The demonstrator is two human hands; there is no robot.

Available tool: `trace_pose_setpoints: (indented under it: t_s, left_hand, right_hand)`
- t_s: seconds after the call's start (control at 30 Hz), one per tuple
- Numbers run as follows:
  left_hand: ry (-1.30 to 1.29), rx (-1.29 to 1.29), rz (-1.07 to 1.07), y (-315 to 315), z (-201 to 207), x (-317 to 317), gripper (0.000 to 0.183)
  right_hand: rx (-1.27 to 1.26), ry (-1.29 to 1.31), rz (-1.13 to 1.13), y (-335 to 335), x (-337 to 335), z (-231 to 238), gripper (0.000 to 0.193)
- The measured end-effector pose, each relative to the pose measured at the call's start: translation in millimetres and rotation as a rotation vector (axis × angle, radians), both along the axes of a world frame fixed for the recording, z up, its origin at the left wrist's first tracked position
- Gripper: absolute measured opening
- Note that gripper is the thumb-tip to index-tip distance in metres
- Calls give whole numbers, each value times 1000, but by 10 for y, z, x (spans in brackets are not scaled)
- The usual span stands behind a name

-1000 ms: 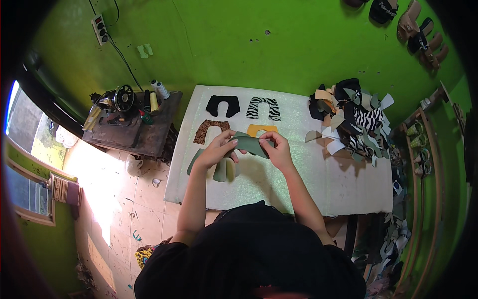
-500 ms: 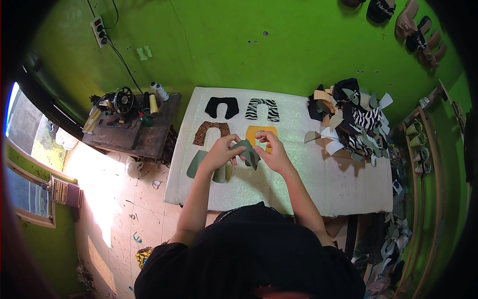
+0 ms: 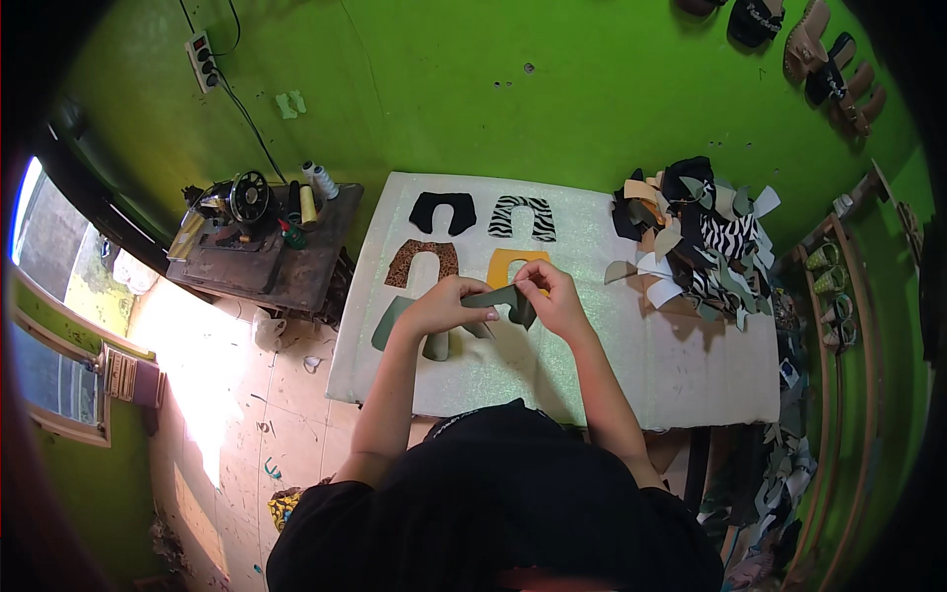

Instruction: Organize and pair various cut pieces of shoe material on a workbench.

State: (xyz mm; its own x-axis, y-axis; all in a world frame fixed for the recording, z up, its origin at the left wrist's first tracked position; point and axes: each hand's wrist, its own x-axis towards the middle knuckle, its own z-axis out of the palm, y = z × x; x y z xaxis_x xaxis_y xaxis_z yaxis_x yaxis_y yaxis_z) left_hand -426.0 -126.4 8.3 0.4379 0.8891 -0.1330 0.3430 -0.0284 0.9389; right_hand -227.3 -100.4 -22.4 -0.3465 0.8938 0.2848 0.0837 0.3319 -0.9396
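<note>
Above the table's middle, a dark grey-green U-shaped cut piece of sheet material (image 3: 510, 297) is held between both hands. My left hand (image 3: 449, 306) grips its left part, fingers closed. At its right part, my right hand (image 3: 554, 296) pinches the upper edge with thumb and fingers. Below and left of the hands lies another grey-green piece (image 3: 388, 324), partly covered by my left hand. Flat beyond them are a leopard-print piece (image 3: 402, 264), a black piece (image 3: 430, 215) and a zebra-print piece (image 3: 504, 218). A yellow piece (image 3: 501, 265) is partly hidden behind my right hand.
The pieces lie on a pale padded table (image 3: 681, 375). A heap of mixed scraps (image 3: 691, 247) covers its far right corner. At left stands a sewing machine (image 3: 247, 197) with thread cones (image 3: 308, 204). A wooden rack with sandals (image 3: 827, 266) is at right.
The grey-green piece was folded up between my hands and is now spread wider. My right hand has shifted slightly right, and its fingers have closed on the edge.
</note>
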Motion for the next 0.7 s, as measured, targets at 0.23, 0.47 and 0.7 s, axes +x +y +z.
trace_pose_setpoints:
  t_s: [0.23,0.47,0.7]
  left_hand:
    - [-241,-88,82,-45,90,35,26]
    - [-363,-34,139,-97,91,88,27]
    - [-391,-106,186,-132,6,-109,23]
  right_hand:
    - [-135,196,-23,-3,104,-86,3]
    - [-239,149,-3,33,166,-247,5]
    - [-400,293,124,-21,-149,-238,8]
